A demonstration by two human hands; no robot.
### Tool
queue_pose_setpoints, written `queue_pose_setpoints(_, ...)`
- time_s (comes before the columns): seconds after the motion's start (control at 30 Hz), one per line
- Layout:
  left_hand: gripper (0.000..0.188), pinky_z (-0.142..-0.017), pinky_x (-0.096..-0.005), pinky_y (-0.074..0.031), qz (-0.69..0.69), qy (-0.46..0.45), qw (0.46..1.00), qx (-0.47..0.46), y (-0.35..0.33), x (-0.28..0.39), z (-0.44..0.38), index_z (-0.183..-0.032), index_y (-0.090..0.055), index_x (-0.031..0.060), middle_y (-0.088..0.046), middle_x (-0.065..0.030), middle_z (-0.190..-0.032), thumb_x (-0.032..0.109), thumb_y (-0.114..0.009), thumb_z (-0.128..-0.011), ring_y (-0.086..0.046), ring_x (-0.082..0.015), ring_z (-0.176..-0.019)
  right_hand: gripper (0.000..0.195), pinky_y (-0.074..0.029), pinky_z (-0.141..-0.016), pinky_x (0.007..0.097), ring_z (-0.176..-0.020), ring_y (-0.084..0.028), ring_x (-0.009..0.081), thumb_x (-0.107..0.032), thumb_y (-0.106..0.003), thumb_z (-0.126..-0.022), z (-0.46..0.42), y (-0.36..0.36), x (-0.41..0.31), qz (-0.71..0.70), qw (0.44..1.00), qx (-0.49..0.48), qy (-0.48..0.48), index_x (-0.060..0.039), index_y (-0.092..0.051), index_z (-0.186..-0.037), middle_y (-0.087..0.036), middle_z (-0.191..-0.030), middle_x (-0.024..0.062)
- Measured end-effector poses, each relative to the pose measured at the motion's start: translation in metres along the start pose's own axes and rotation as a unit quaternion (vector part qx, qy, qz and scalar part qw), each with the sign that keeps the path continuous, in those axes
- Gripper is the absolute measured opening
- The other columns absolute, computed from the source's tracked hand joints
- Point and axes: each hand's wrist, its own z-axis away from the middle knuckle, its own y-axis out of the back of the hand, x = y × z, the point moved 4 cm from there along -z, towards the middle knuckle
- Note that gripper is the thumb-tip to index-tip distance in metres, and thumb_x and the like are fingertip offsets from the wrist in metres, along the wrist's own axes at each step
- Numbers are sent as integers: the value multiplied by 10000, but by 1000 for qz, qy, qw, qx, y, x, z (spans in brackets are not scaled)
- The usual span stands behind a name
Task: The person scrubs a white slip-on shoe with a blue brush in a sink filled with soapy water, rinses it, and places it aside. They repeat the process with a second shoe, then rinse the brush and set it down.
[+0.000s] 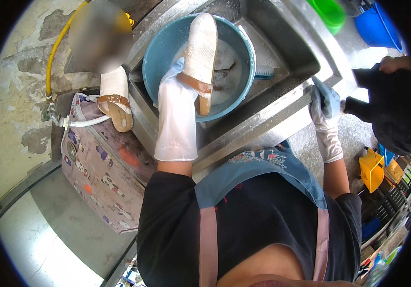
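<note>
My left hand (178, 86), in a whitish rubber glove with bluish fingers, grips a white closed-toe clog (201, 50) with a brown strap, above a round blue-green basin (148, 61). Foamy water (232, 61) with dark bits lies in the basin. The basin stands in a stainless steel sink (284, 39). Gloved the same way, my right hand (322, 100) rests at the sink's front rim, its fingers partly hidden; whether it holds the rim is unclear. A matching white clog (115, 97) is left of the sink. Beside the basin lies a blue scrubbing brush (264, 72) with pale bristles.
A panda-print fabric cover or bag (101, 172) is at the left, under a white hose (90, 122) joined to a wall tap (52, 113). A yellow hose (56, 50) runs up the wall. Another person (393, 104), green and blue buckets (377, 27) and a yellow container (371, 170) are at the right.
</note>
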Motion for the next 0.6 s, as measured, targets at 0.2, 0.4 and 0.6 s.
queue_pose_setpoints(0.2, 347, -964, -422, -562, -8, -26, 1000, -14, 1, 4, 1, -1347, -546, -63, -653, -212, -1210, 140, -394, -1111, -680, -305, -1069, 315, -544, -724, 365, -762, -708, 286, 61, -667, -883, -2, 0, -1, -8, 1000, -5, -7, -9, -729, -1184, -760, -973, 132)
queue_pose_setpoints(0.4, 349, -1100, -575, -470, -111, -66, 990, -60, 10, 6, -8, -1370, -519, -52, -613, -235, -1358, 107, -437, -1071, -614, -376, -1254, 326, -544, -724, 369, -760, -705, 288, 62, -666, -882, 2, -2, 5, -21, 1000, -4, -21, -15, -729, -1192, -753, -935, 134)
queue_pose_setpoints(0.6, 381, -931, -354, -546, 10, 20, 999, 39, -6, -6, -7, -1331, -600, -34, -686, -190, -1181, 219, -514, -1059, -685, -282, -1054, 338, -543, -716, 379, -758, -703, 289, 59, -667, -883, 2, -2, 4, -32, 999, -2, -22, -23, -718, -1207, -752, -923, 129)
